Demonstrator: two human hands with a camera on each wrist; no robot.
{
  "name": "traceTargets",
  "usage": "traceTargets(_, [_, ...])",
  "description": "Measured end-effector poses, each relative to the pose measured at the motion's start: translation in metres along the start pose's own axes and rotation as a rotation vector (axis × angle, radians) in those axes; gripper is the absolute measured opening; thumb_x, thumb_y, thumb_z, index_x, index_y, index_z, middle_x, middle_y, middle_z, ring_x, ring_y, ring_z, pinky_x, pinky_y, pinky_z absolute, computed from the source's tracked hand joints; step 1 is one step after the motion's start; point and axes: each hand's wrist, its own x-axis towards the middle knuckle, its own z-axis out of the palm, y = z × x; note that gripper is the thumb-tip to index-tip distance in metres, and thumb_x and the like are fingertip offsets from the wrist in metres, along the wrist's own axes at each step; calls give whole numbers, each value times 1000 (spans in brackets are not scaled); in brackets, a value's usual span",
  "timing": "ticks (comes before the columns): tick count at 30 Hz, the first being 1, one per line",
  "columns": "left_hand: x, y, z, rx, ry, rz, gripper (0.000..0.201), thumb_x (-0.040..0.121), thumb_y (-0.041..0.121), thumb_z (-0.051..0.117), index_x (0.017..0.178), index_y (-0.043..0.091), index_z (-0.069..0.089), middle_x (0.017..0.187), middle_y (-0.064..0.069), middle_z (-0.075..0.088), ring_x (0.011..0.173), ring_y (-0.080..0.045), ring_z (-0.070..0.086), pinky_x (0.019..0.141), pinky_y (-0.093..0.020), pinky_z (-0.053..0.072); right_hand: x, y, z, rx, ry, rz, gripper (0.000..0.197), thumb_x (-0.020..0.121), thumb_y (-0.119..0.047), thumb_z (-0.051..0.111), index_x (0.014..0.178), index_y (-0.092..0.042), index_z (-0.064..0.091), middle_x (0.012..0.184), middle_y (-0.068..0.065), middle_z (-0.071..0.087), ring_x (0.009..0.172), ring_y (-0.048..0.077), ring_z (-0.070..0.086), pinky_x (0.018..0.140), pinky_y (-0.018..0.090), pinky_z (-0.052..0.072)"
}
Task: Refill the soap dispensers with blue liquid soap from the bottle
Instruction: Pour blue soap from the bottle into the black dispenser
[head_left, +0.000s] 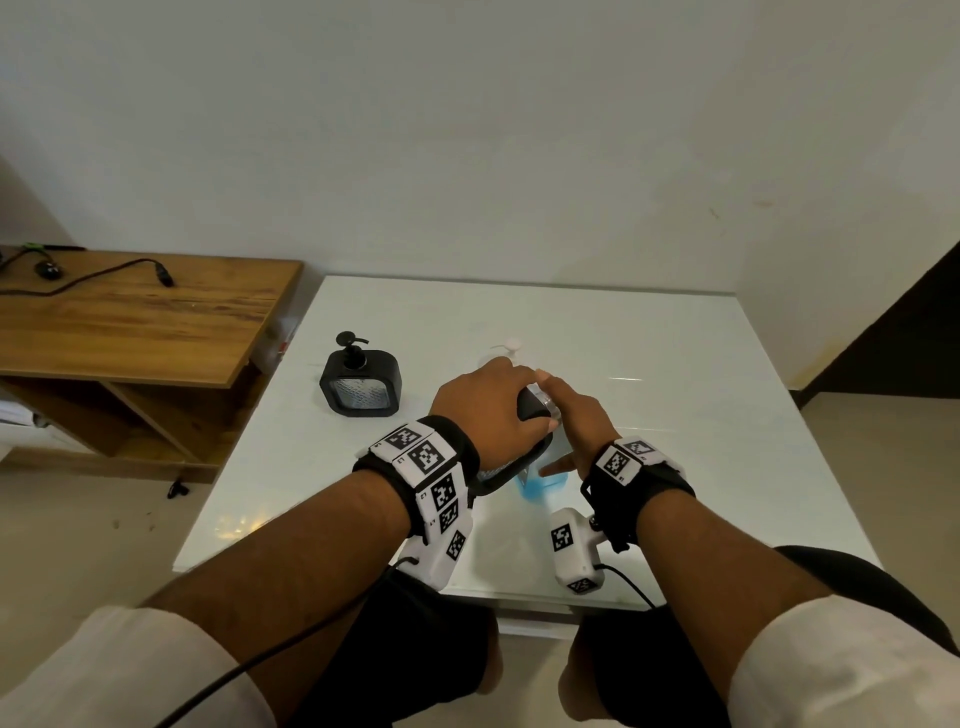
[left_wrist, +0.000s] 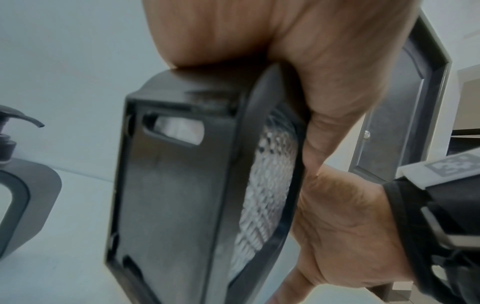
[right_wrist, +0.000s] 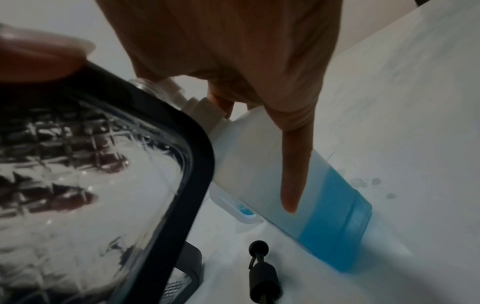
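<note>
My left hand (head_left: 493, 400) grips a black-framed glass soap dispenser (head_left: 532, 405) from above and holds it tilted off the table; its pump is off. In the left wrist view its black base (left_wrist: 176, 185) faces the camera. Its open glass mouth (right_wrist: 145, 86) sits close to the white neck of the soap bottle (right_wrist: 332, 216). The bottle (head_left: 543, 486) stands on the table with blue liquid low inside. My right hand (head_left: 582, 415) holds the bottle near its top, one finger (right_wrist: 296, 164) lying straight down its side. A second dispenser (head_left: 361, 382) with its black pump on stands to the left.
A small white cap (head_left: 511, 344) lies on the white table (head_left: 675, 389) behind my hands. A few droplets (right_wrist: 374, 185) mark the table beside the bottle. A wooden desk (head_left: 130, 322) with cables stands to the left. The wall is just behind the table.
</note>
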Motion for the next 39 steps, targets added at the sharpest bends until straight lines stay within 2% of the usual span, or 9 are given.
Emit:
traceTargets(7, [-1, -2, 0, 16, 3, 4, 49, 82, 60, 56, 122, 32, 55, 123, 5, 56, 104, -18, 59, 88, -38, 50, -1, 3, -4, -10, -129, 56, 87, 67, -88, 49, 130, -29, 62, 128, 7, 64, 118, 36, 60, 98, 63, 47])
traceTargets(11, [0, 0, 1, -1, 9, 4, 50, 82, 58, 57, 126, 33, 53, 125, 6, 54, 105, -17, 59, 90, -37, 50, 0, 2, -1, 3, -33, 6, 48, 85, -75, 52, 105, -34, 67, 123, 6, 67, 109, 35, 64, 91, 65, 51])
traceTargets(13, [1, -1, 3, 3, 9, -1, 51, 83, 58, 57, 127, 33, 53, 121, 6, 55, 104, -17, 59, 89, -36, 49, 0, 1, -1, 2, -14, -3, 49, 85, -74, 52, 100, -30, 70, 114, 7, 71, 103, 34, 67, 89, 64, 53])
traceTargets(19, [2, -3, 4, 19, 15, -5, 52, 82, 61, 56, 125, 33, 54, 119, 6, 56, 102, -17, 59, 87, -37, 50, -1, 4, -3, -12, -125, 60, 98, 56, -96, 51, 128, -30, 63, 129, 7, 65, 119, 36, 60, 98, 65, 46])
traceTargets(25, [3, -2, 4, -9, 25, -1, 50, 82, 59, 58, 125, 34, 54, 125, 6, 55, 104, -17, 59, 88, -36, 50, 0, 1, 0, 3, 2, -17, 42, 89, -69, 51, 93, -31, 69, 102, 2, 71, 98, 32, 66, 91, 63, 51])
traceTargets(28, [2, -2, 3, -3, 20, -4, 51, 82, 60, 57, 124, 32, 55, 120, 7, 56, 102, -17, 60, 87, -35, 50, -1, 2, 0, -18, -33, -17, 48, 86, -75, 48, 95, -33, 68, 105, 2, 70, 102, 32, 65, 93, 63, 50])
traceTargets(32, [2, -2, 2, 4, 19, -9, 51, 82, 59, 57, 125, 31, 55, 121, 5, 56, 102, -17, 59, 87, -35, 49, 1, 5, -3, -16, -138, 42, 85, 58, -95, 50, 116, -34, 67, 122, 6, 69, 115, 35, 62, 98, 66, 46])
traceTargets(36, [3, 0, 3, -20, 26, -4, 50, 82, 58, 58, 125, 33, 55, 119, 6, 56, 101, -17, 59, 87, -34, 50, 4, 3, 0, 4, -20, -8, 50, 83, -75, 54, 100, -32, 71, 110, 5, 73, 104, 34, 67, 90, 64, 52])
traceTargets(39, [2, 0, 3, -27, 21, -17, 48, 82, 57, 59, 124, 32, 55, 119, 6, 56, 100, -17, 59, 87, -34, 50, 2, 2, 2, -22, 46, -31, 46, 88, -69, 52, 95, -28, 72, 104, 5, 73, 97, 33, 68, 85, 62, 55])
